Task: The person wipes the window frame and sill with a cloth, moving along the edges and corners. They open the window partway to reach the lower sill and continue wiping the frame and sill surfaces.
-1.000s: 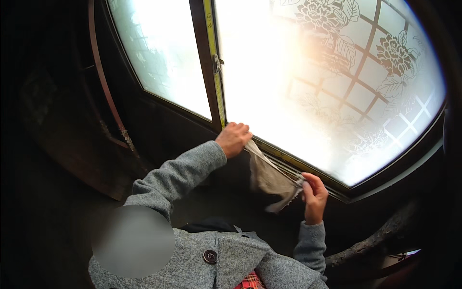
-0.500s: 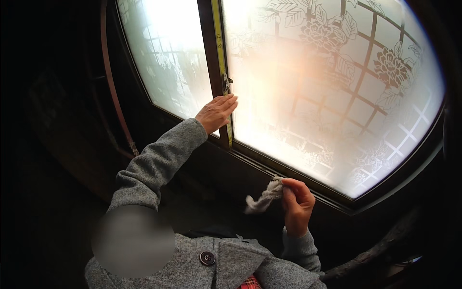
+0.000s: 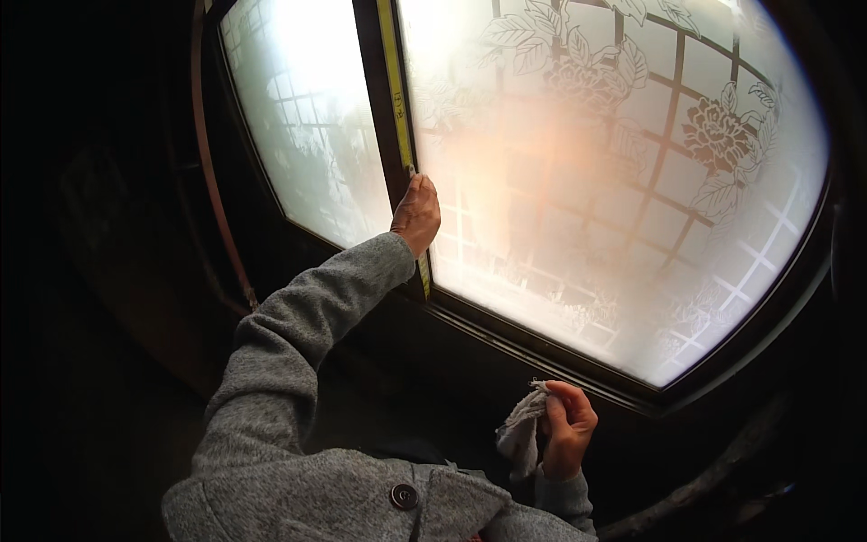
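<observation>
My left hand (image 3: 417, 215) is raised to the upright frame bar (image 3: 386, 108) between two window panes. Its fingers are bent closed round the small window latch (image 3: 412, 171), which is mostly hidden behind them. A yellow strip (image 3: 391, 72) runs along the bar above and below the hand. Lower down, in front of the sill, my right hand (image 3: 567, 434) pinches a crumpled whitish knit cloth (image 3: 521, 434) between thumb and fingers. The cloth hangs down to the left of that hand; whether it is a rag or a glove I cannot tell.
The large right pane (image 3: 560, 208) is frosted, with a flower and grid pattern. A smaller, misted pane (image 3: 307, 117) is on the left. The dark sill track (image 3: 533, 348) runs below them. A reddish pipe (image 3: 209, 172) stands at the left, and a branch-like piece (image 3: 704, 479) lies lower right.
My left hand has gone from lying flat below the latch, fingers extended, to bending its fingers over it. The right hand and cloth have dropped slightly lower in view.
</observation>
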The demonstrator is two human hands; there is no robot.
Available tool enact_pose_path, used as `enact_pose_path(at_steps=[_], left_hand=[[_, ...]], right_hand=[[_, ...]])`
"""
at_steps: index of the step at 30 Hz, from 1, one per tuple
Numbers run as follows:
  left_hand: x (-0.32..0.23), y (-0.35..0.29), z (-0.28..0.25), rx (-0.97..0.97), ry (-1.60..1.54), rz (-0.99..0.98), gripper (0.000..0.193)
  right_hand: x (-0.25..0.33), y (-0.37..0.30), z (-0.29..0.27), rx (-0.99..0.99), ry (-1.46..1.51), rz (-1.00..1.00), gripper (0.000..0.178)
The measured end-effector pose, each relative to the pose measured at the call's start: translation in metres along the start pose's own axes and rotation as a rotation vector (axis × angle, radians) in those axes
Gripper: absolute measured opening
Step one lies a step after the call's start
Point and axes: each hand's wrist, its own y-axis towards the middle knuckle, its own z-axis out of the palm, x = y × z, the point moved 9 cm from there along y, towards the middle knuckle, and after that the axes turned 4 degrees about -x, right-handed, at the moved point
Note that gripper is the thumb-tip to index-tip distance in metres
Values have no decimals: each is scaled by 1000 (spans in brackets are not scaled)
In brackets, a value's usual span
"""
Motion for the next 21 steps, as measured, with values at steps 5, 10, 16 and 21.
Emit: enact_pose_path(at_steps=[5,10,16,21], left_hand=[[14,-5,-10,-76,-31,96,30],[14,2,-8,-18,28,142,20],[2,9,63,229,60,122,11],[2,21,55,157,-20,69,16]], right_hand=[[-9,0,-5,2,-16,37,15],[-11,-3,-10,23,-44,33,15],[-11,7,-14,23,-31,-10,17],[-29,7,-48,-38,63,29,23]])
